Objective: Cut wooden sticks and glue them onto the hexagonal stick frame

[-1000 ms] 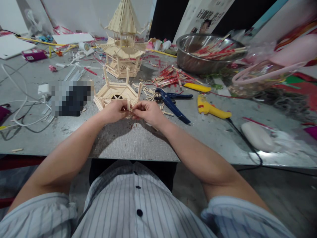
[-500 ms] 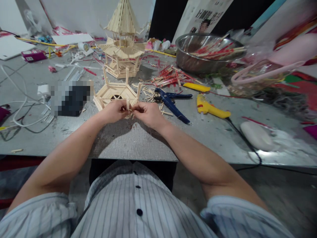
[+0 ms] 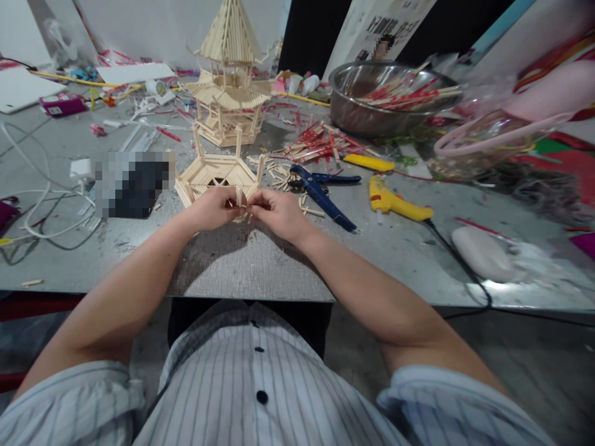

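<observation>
A six-sided base (image 3: 188, 181) built of pale wooden sticks lies before me, with short posts rising from its corners. Over its near edge, the fingers of my left hand (image 3: 214, 207) are closed in a pinch at a short upright wooden stick (image 3: 238, 196). My right hand (image 3: 279, 214) meets it from the right, thumb and forefinger pinched at the foot of the same corner. The tiny piece between the right fingertips is mostly hidden; it looks like the end of a wooden stick. Behind the base stands a tiered stick pagoda (image 3: 230, 93) with a pointed roof.
Blue-handled cutters (image 3: 325, 192), a yellow utility knife (image 3: 369, 163) and a yellow glue gun (image 3: 397, 203) lie to the right. Cut stick pieces (image 3: 279, 176) are scattered near the base. A steel bowl (image 3: 357, 114) holds red-wrapped sticks. A dark phone (image 3: 139, 186) lies left.
Both hands stay at the same corner of the base. The fingertips have shifted very slightly; nothing else has visibly moved.
</observation>
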A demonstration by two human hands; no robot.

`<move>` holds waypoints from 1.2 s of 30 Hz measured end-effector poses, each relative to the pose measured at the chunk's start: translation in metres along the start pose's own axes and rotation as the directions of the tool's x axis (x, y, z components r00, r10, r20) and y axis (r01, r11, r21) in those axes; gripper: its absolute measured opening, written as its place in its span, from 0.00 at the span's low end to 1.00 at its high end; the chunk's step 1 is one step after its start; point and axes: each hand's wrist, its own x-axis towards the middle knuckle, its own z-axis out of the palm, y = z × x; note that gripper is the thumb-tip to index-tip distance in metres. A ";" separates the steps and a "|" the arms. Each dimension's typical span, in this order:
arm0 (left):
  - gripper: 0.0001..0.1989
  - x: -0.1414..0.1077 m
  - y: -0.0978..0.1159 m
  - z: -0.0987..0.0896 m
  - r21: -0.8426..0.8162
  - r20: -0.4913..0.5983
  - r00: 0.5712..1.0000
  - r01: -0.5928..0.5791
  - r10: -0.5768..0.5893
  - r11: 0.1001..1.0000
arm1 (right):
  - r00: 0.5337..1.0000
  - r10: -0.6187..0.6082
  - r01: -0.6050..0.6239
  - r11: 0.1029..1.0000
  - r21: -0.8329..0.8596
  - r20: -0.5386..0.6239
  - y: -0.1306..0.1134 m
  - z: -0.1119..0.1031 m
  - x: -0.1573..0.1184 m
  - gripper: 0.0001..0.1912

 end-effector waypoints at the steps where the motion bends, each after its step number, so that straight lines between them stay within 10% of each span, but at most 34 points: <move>1: 0.03 0.000 -0.001 0.000 -0.004 0.002 1.000 0.004 -0.004 1.000 | 1.000 0.002 -0.002 1.000 0.012 0.005 0.001 0.000 0.000 0.01; 9: 0.02 0.000 0.000 0.000 0.007 0.010 1.000 -0.022 0.021 1.000 | 0.999 -0.037 0.038 0.991 -0.130 0.008 -0.011 -0.004 -0.003 0.04; 36: 0.01 0.000 -0.002 0.001 -0.019 0.010 0.999 0.033 -0.033 0.999 | 0.986 0.169 -0.163 0.937 0.308 0.010 -0.004 0.006 0.003 0.08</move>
